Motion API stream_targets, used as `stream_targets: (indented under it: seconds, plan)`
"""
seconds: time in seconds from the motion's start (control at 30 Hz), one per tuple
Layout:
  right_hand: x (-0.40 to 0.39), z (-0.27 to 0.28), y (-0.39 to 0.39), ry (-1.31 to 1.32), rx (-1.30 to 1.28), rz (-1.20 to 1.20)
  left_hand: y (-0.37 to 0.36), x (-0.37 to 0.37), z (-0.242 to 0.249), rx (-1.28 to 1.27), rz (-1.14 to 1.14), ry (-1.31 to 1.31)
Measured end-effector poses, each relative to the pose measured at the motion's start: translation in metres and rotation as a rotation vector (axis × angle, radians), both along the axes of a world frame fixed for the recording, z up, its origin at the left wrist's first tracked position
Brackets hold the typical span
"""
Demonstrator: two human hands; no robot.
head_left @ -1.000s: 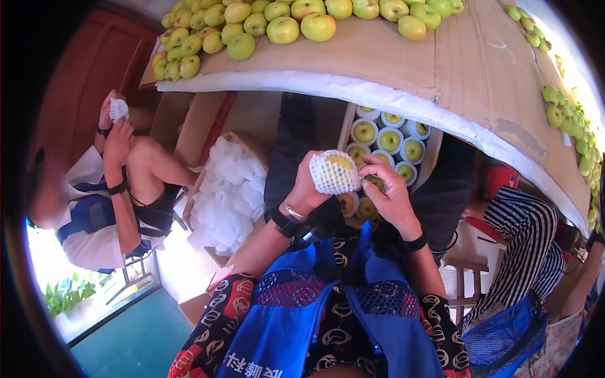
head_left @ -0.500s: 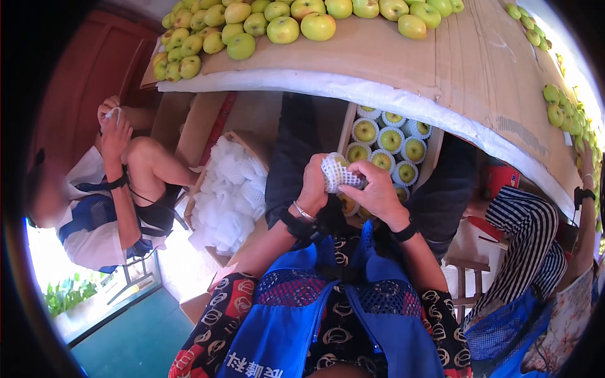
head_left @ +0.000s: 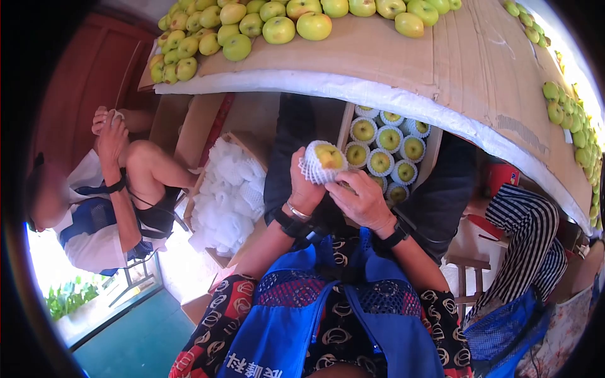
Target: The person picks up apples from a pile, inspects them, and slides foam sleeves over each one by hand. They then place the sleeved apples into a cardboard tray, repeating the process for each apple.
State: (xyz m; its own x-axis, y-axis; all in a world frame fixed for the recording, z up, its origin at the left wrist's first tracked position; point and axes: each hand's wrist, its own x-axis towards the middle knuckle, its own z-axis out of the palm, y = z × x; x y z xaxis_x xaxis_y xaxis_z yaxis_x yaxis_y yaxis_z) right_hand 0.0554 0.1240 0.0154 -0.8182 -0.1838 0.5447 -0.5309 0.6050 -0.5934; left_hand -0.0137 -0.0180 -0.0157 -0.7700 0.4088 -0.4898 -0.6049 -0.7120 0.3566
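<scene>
My left hand (head_left: pixel 305 186) is closed around an apple (head_left: pixel 329 156) in a white foam net, its yellow-green face turned up with a reddish patch. My right hand (head_left: pixel 360 196) touches the net's lower right edge, its fingers pinched together; what they hold, if anything, is too small to make out. Beyond my hands, between my legs, a box (head_left: pixel 346 126) holds rows of netted apples (head_left: pixel 380 162). A carton (head_left: pixel 257 150) of white foam nets (head_left: pixel 228 183) stands to the left.
A cardboard-covered table (head_left: pixel 378 72) with a white edge spans the top, bearing loose green-yellow apples (head_left: pixel 237 47). A seated person (head_left: pixel 104 208) at left holds something white. At right is another person's striped trouser leg (head_left: pixel 526 233). A red container (head_left: pixel 502 179) stands under the table.
The netted apple has turned so its bare face shows upward, and it has moved slightly left and up. My right hand has shifted left and down. The right-hand person's arm has dropped.
</scene>
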Motion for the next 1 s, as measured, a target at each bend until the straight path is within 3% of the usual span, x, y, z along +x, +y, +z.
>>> stream_targets:
  seconds: [0.13, 0.2, 0.27, 0.37, 0.47, 0.6, 0.7, 0.87, 1.0]
  plan:
    - [0.009, -0.011, 0.0, -0.113, -0.174, 0.011, -0.001, -0.007, 0.003, -0.009, 0.041, -0.004]
    - [0.012, -0.005, 0.001, -0.246, -0.365, -0.163, -0.001, -0.006, 0.006, -0.041, 0.046, 0.001]
    - [0.01, -0.007, 0.002, -0.288, -0.391, -0.175, -0.001, -0.004, -0.001, -0.06, 0.02, 0.071]
    - [0.002, -0.011, 0.007, -0.364, -0.742, -0.293, 0.004, 0.001, 0.006, 0.1, -0.054, 0.042]
    - [0.004, -0.002, 0.014, -0.345, -0.583, -0.246, 0.001, 0.002, 0.012, 0.16, -0.198, 0.136]
    - [0.003, -0.009, -0.003, -0.365, -0.596, -0.112, 0.009, 0.006, 0.02, 0.181, -0.198, 0.008]
    - [0.002, -0.016, -0.007, -0.375, -0.527, -0.19, 0.011, 0.012, 0.016, 0.026, -0.193, 0.028]
    - [0.002, -0.012, -0.001, -0.376, -0.473, -0.252, 0.014, 0.013, 0.018, 0.075, -0.299, 0.106]
    - [0.004, -0.001, 0.006, -0.476, -0.661, -0.154, 0.018, 0.014, 0.028, 0.065, -0.328, 0.228]
